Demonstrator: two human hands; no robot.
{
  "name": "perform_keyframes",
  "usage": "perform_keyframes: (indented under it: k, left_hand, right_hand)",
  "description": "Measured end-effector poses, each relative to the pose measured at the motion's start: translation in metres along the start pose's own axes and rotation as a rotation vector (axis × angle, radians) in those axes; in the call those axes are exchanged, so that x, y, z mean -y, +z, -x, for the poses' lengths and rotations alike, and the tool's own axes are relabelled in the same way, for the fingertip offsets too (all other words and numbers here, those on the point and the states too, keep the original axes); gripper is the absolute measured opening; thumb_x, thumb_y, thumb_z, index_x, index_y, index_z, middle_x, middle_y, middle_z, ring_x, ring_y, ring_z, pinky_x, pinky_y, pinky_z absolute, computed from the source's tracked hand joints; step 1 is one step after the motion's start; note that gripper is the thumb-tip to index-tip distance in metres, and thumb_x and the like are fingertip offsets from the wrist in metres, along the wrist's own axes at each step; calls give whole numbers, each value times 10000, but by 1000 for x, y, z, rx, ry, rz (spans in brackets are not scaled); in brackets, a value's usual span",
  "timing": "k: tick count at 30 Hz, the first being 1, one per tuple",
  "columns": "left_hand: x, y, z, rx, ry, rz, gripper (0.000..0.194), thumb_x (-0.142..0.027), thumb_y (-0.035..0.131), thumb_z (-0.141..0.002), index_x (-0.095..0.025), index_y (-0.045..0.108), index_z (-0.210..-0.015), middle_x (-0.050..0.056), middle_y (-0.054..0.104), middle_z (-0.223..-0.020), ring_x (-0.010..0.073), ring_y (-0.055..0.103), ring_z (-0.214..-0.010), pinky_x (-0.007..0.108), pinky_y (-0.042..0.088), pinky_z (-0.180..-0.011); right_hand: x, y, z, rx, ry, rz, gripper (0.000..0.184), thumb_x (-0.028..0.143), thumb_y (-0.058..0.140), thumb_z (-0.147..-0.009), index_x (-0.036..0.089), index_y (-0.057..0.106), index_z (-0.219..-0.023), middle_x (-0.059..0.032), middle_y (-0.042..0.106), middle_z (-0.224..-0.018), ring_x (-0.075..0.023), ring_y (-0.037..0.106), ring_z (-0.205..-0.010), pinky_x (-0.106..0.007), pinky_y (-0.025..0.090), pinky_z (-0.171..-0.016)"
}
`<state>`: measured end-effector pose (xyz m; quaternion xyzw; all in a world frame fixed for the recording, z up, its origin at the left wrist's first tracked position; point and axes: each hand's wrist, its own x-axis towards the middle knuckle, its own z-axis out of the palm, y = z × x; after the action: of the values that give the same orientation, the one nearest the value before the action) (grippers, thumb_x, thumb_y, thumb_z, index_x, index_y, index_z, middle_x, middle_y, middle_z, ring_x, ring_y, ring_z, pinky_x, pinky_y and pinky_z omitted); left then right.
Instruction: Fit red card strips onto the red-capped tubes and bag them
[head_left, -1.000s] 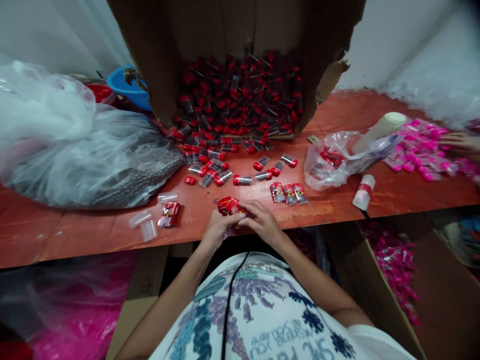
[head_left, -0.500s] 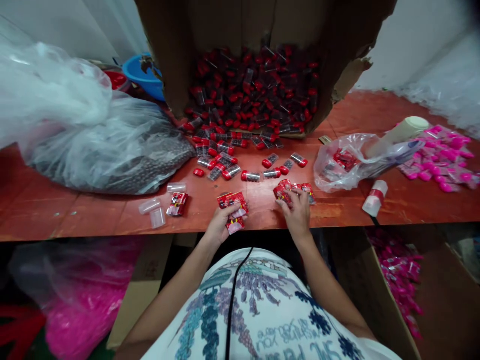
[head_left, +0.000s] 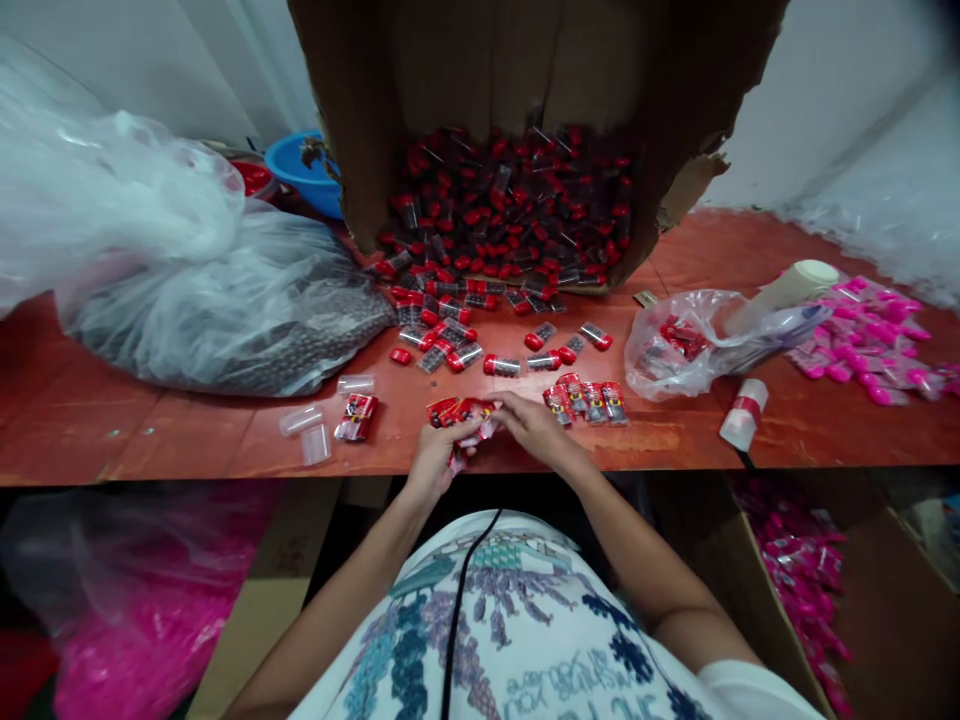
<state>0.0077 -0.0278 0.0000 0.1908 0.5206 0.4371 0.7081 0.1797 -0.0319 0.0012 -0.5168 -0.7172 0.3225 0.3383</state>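
Note:
My left hand (head_left: 433, 462) is closed on a small bunch of red printed packets (head_left: 444, 410) above the table's front edge. My right hand (head_left: 534, 428) meets it from the right, its fingers pinching the edge of one packet in the bunch. To the right of my hands lie several red packets with dark contents (head_left: 594, 402), loosely in a row. On the left a small stack of red packets (head_left: 355, 417) rests beside a few clear plastic tubes (head_left: 316, 443). Beyond my hands are scattered red-capped clear tubes (head_left: 502, 366) with dark beads inside.
A large cardboard box (head_left: 690, 110) on its side spills red-capped tubes. A clear bag of dark beads (head_left: 300, 320) fills the left. A plastic bag with red packets (head_left: 652, 350), a white roll (head_left: 745, 415) and pink items (head_left: 862, 340) are on the right.
My right hand went from my left hand to the packets on the right, then came back to the bunch. One more packet lies in that group than a second ago. The view shifted slightly.

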Motion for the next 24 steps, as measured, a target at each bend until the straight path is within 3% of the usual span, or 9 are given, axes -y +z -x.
perform_keyframes:
  k: [4,7,10,12,15,20,24]
  left_hand:
    - [-7,-4,-7,-73,-33,141,203,-95,793,-562,-99,656,-712,-1,627,-556,80,537,-399,155,407,-314]
    - [-11,-6,-9,-60,-80,217,146,-92,757,-626,-103,650,-724,2,628,-565,83,546,-406,162,423,-321]
    - [-15,-7,-9,-55,-87,269,109,-53,717,-656,-101,638,-714,9,635,-587,80,558,-425,153,429,-332]
    - [-18,-7,-8,-57,-90,299,99,-21,687,-666,-96,627,-690,9,630,-583,65,545,-418,136,416,-331]
    - [-19,-7,-9,-47,-99,312,72,-9,645,-696,-80,636,-706,26,641,-595,49,527,-410,117,384,-322]
    - [-15,-2,-13,-89,-106,300,64,-14,654,-694,-73,638,-713,40,659,-623,76,580,-471,125,377,-321]
    - [-10,4,-15,-89,-100,308,89,-40,699,-671,-90,643,-718,21,663,-629,57,543,-426,132,382,-327]
  right_hand:
    - [-20,-1,-32,-173,43,295,310,213,427,-925,216,561,-1205,-92,613,-1091,-207,552,-1003,-333,422,-887]
    - [-28,3,-44,-161,69,487,314,198,533,-868,196,589,-1178,-121,590,-1083,-242,515,-1015,-359,409,-891]
    - [-28,7,-39,-142,64,513,276,206,541,-860,196,620,-1124,-117,602,-1023,-240,522,-981,-361,409,-887]
    - [-25,8,-29,-157,74,416,259,219,512,-871,200,628,-1102,-103,621,-1007,-228,543,-957,-356,415,-884]
    - [-18,12,-8,-230,150,99,260,272,495,-873,200,620,-1089,-65,650,-975,-197,587,-873,-336,455,-822]
    - [2,22,25,-270,332,-528,307,369,585,-802,201,599,-1058,-8,639,-855,-147,587,-699,-252,495,-572]
    - [14,29,40,-288,387,-714,295,365,630,-769,211,612,-1021,13,624,-811,-115,571,-633,-221,499,-513]
